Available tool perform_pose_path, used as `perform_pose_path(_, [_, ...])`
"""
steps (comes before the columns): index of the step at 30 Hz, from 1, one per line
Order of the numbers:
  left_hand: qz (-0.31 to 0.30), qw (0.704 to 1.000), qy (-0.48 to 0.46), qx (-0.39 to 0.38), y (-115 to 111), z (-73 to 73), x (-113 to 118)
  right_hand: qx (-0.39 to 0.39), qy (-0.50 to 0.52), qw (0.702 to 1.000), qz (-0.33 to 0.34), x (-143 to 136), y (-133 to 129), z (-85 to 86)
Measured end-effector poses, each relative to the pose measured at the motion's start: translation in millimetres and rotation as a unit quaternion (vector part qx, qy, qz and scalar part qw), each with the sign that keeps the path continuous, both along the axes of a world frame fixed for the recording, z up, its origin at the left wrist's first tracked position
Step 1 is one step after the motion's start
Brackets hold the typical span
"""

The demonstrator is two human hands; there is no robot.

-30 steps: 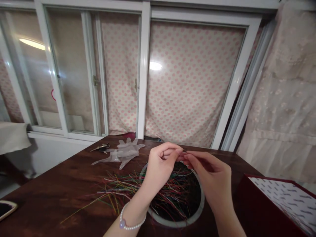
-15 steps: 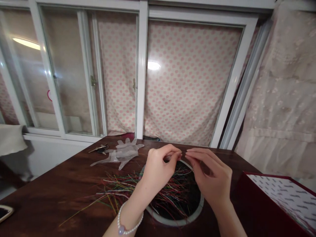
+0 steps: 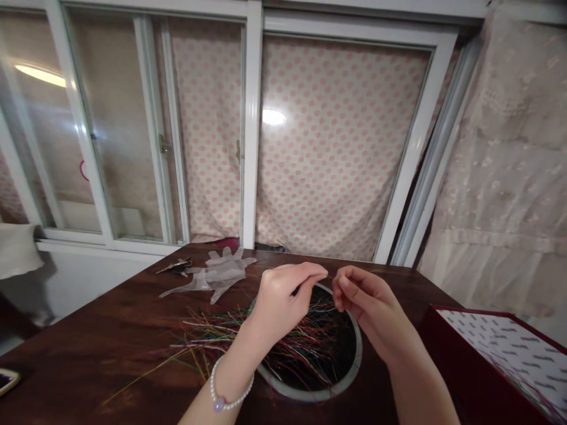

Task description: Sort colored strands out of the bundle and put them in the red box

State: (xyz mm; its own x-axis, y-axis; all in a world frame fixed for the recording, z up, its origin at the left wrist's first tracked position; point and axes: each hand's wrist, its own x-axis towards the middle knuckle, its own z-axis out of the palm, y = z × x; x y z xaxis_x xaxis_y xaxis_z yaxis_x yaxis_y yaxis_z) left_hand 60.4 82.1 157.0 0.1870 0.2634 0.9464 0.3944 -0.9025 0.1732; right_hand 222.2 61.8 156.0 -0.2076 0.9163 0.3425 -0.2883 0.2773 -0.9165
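Note:
Above a round dark tray with a grey rim (image 3: 358,354), my left hand (image 3: 287,295) pinches with thumb and forefinger a thin strand too fine to make out clearly. Close to its right, my right hand (image 3: 365,301) has its fingers curled together, the thumb bent over them; whatever lies between them is too small to name. A small gap separates the fingertips of the two hands. Thin coloured wires (image 3: 212,333) lie in a loose heap across the tray and spill over its left side. A beaded bracelet (image 3: 219,404) circles my left wrist.
A clear plastic glove (image 3: 225,273) and some keys (image 3: 177,267) lie at the back left of the brown table (image 3: 110,336). A phone (image 3: 7,379) sits at the left edge. On the right stands a dark red box (image 3: 460,360) with a white patterned inside and some wires.
My right hand has turned and its fingers have curled in, where they were stretched in a pinch. My left hand has shifted slightly, its fingertips still beside the right ones.

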Motion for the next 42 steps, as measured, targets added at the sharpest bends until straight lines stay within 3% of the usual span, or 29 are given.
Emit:
perform_pose_path(4, [-0.005, 0.998, -0.029, 0.051, 1, 2.2, 0, -0.083, 0.062, 0.978, 0.181, 4, 0, 0.3])
perform_pose_path(9, [-0.039, 0.996, -0.07, -0.026, -5, 5.1, 3, -0.106, 0.13, 0.944, 0.285, 3, 1, -1.7])
perform_pose_path(12, [-0.057, 0.99, -0.103, -0.079, -9, 6.1, 5, -0.107, 0.148, 0.935, 0.305, -2, 0, -1.9])
perform_pose_path(15, [-0.065, 0.985, -0.117, -0.113, -9, 6.4, 5, -0.072, 0.118, 0.963, 0.232, -9, -3, -1.5])
perform_pose_path(18, [-0.024, 0.987, -0.117, -0.11, -6, 6.1, 4, 0.004, 0.048, 0.996, 0.077, -15, -4, -2.1])
perform_pose_path(20, [-0.007, 0.989, -0.11, -0.103, -4, 5.4, 5, 0.076, -0.002, 0.997, -0.031, -17, -5, -3.2])
perform_pose_path(25, [-0.015, 0.992, -0.064, -0.108, -3, 4.0, 7, 0.219, -0.085, 0.95, -0.205, -15, -6, -3.0])
perform_pose_path(28, [-0.019, 0.992, -0.046, -0.12, -5, 4.1, 7, 0.322, -0.198, 0.877, -0.296, -10, -9, 0.5])
perform_pose_path(31, [-0.028, 0.992, -0.027, -0.123, -7, 4.8, 7, 0.415, -0.268, 0.8, -0.341, -4, -9, 2.7])
perform_pose_path(33, [-0.026, 0.992, -0.014, -0.123, -8, 5.3, 7, 0.437, -0.285, 0.779, -0.348, -1, -8, 2.3])
perform_pose_path(42, [0.012, 0.993, 0.027, -0.114, -12, 5.7, 7, 0.428, -0.319, 0.77, -0.349, 2, -5, -1.3])
